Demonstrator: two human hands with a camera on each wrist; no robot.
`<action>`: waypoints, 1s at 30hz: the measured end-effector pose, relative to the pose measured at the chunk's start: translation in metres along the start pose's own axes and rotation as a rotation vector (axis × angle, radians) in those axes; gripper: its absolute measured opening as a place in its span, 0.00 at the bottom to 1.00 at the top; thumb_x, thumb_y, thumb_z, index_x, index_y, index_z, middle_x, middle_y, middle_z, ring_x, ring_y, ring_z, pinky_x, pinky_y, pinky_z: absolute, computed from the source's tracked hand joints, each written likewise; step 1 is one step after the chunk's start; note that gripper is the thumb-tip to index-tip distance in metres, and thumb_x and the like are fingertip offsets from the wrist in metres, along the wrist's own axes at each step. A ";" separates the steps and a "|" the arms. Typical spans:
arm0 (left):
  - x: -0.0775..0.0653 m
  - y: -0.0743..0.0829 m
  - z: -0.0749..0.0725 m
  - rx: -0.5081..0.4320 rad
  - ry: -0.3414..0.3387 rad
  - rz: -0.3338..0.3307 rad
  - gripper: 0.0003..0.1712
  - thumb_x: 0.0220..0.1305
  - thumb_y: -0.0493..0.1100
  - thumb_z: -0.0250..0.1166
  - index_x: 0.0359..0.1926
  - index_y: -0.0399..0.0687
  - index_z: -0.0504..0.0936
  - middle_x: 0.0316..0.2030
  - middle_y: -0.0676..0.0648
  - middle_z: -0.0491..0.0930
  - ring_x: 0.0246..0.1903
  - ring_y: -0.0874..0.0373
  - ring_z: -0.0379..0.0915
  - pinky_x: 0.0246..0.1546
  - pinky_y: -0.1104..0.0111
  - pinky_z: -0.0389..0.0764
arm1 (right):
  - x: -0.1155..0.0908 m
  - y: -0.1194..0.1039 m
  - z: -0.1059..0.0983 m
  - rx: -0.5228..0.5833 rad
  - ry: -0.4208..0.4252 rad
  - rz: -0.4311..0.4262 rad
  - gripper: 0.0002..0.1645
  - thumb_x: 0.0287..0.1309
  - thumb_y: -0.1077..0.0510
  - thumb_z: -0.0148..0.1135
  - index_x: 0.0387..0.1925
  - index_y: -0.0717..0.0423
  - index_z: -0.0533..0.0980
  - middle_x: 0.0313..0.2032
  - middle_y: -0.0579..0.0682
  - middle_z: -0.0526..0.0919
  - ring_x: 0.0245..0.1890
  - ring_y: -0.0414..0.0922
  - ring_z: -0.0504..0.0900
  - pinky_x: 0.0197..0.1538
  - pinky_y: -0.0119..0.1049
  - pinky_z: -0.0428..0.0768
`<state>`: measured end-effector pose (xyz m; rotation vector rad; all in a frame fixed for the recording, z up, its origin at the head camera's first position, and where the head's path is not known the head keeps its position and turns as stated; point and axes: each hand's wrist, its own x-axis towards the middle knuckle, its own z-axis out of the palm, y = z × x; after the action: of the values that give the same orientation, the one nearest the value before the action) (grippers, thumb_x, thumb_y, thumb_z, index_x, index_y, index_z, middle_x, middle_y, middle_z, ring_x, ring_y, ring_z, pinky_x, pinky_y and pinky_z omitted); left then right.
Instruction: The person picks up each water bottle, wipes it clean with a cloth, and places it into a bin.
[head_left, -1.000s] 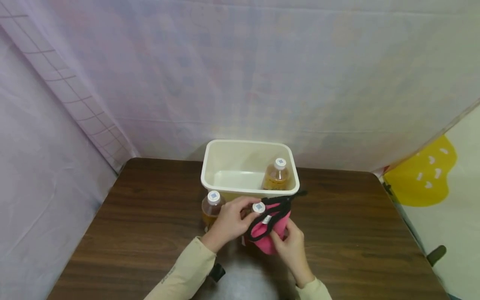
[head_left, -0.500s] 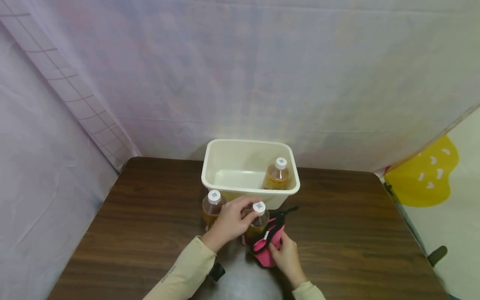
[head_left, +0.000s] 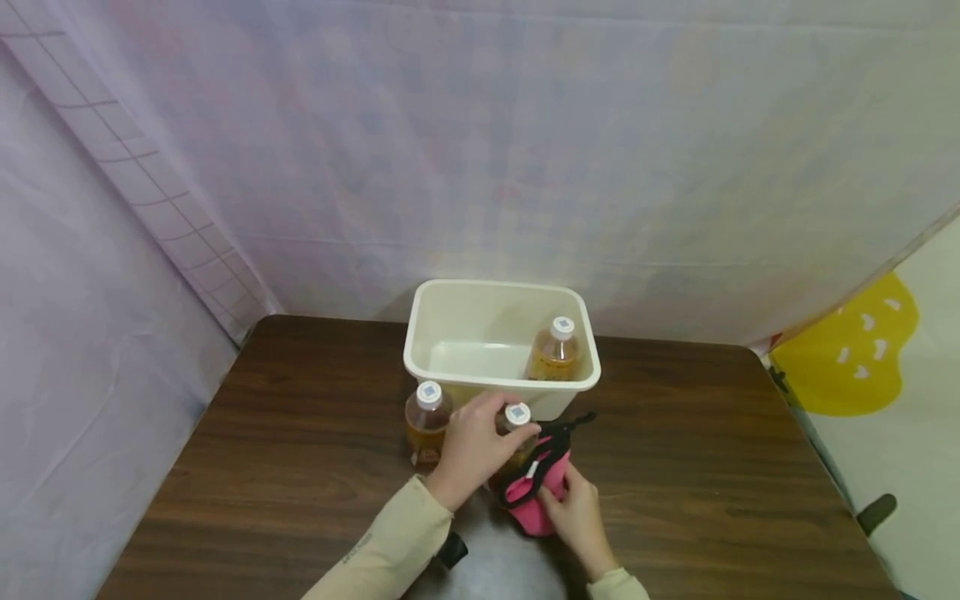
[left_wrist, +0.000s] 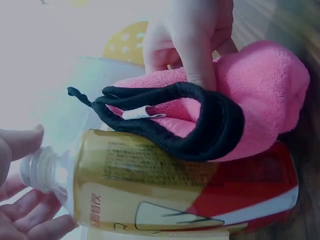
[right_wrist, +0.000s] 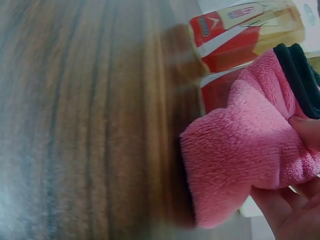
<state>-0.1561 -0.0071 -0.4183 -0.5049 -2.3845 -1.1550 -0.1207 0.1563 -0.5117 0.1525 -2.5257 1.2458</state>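
My left hand grips the neck, just under the white cap, of an upright bottle with a gold and red label. Thumb and fingers lie on opposite sides of that neck in the left wrist view. My right hand pinches a bunched pink plush cloth with black edging, a black hanging loop and a small white tag. It lies against the bottle's right side, low down, and partly covers it in the head view. A second bottle stands just left of my left hand.
A cream plastic bin stands behind the bottles, with one more bottle inside at its right end. All rest on a dark wood-grain table. A pale curtain hangs behind the table.
My right hand has lowered the pink cloth along the bottle, toward me, uncovering the bottle's upper part. My left forearm has shifted slightly right, while the hand stays at the bottle's neck.
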 end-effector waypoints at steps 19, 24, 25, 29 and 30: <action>0.005 -0.013 -0.012 -0.304 -0.220 -0.022 0.15 0.45 0.38 0.72 0.37 0.43 0.79 0.35 0.49 0.78 0.37 0.60 0.74 0.39 0.73 0.77 | 0.021 -0.046 -0.038 0.059 0.077 -0.223 0.17 0.29 0.75 0.67 0.29 0.62 0.76 0.23 0.52 0.81 0.26 0.34 0.77 0.22 0.23 0.75; 0.007 -0.015 -0.014 -0.310 -0.270 -0.012 0.15 0.50 0.36 0.68 0.42 0.42 0.81 0.39 0.47 0.81 0.38 0.59 0.77 0.41 0.71 0.77 | 0.029 -0.054 -0.044 0.046 0.080 -0.255 0.17 0.28 0.74 0.67 0.27 0.60 0.75 0.19 0.50 0.78 0.18 0.32 0.71 0.16 0.22 0.69; 0.007 -0.015 -0.014 -0.310 -0.278 -0.014 0.15 0.51 0.36 0.68 0.42 0.41 0.80 0.39 0.47 0.81 0.38 0.59 0.77 0.41 0.70 0.77 | 0.030 -0.055 -0.044 0.046 0.079 -0.255 0.17 0.28 0.74 0.67 0.27 0.60 0.75 0.19 0.49 0.78 0.18 0.32 0.71 0.16 0.22 0.69; 0.006 -0.015 -0.014 -0.309 -0.290 -0.017 0.15 0.52 0.35 0.66 0.44 0.41 0.80 0.40 0.47 0.81 0.38 0.59 0.78 0.41 0.68 0.78 | 0.032 -0.059 -0.046 0.043 0.066 -0.237 0.17 0.29 0.74 0.67 0.28 0.60 0.76 0.21 0.50 0.79 0.20 0.33 0.72 0.16 0.22 0.70; 0.006 -0.014 -0.015 -0.308 -0.289 -0.013 0.15 0.53 0.35 0.66 0.44 0.41 0.80 0.40 0.47 0.82 0.38 0.59 0.78 0.41 0.68 0.78 | 0.032 -0.060 -0.047 0.043 0.062 -0.230 0.17 0.30 0.74 0.67 0.29 0.60 0.76 0.21 0.50 0.79 0.21 0.33 0.73 0.17 0.22 0.71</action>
<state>-0.1650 -0.0264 -0.4163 -0.8059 -2.4567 -1.5594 -0.1257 0.1577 -0.4295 0.3958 -2.3519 1.1935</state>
